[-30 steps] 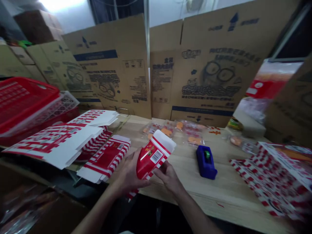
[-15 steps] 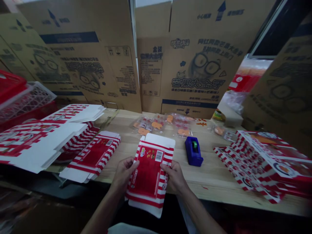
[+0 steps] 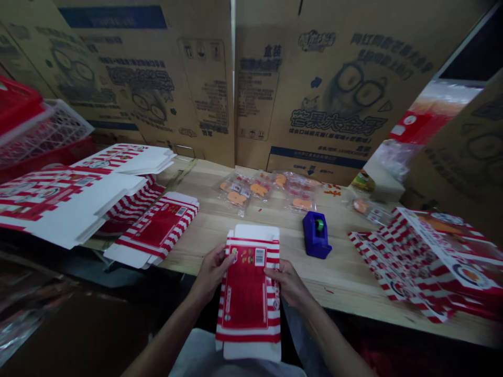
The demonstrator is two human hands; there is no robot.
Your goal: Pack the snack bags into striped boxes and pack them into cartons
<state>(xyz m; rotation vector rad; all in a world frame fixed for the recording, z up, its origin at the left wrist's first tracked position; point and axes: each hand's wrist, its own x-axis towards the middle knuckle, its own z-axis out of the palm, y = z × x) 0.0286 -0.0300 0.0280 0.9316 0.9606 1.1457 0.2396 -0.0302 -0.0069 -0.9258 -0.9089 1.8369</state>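
Note:
A flat red-and-white striped carton (image 3: 248,293) lies between my hands at the near edge of the wooden table (image 3: 346,272). My left hand (image 3: 211,269) grips the carton's left edge with curled fingers. On the right edge my right hand (image 3: 288,283) pinches it the same way. The carton's white top flap rests on the table and its lower end hangs over my lap. A barcode shows near its top.
Stacks of flat striped cartons (image 3: 155,228) lie left, below red and white baskets (image 3: 35,131). More striped cartons (image 3: 424,262) are piled right. A blue tape dispenser (image 3: 315,234) and clear snack packets (image 3: 259,189) sit mid-table. Big cardboard boxes (image 3: 314,89) wall the back.
The carton was a bulged, half-open tube tilted in my hands; it is now pressed flat and squared toward me. The view has tipped downward.

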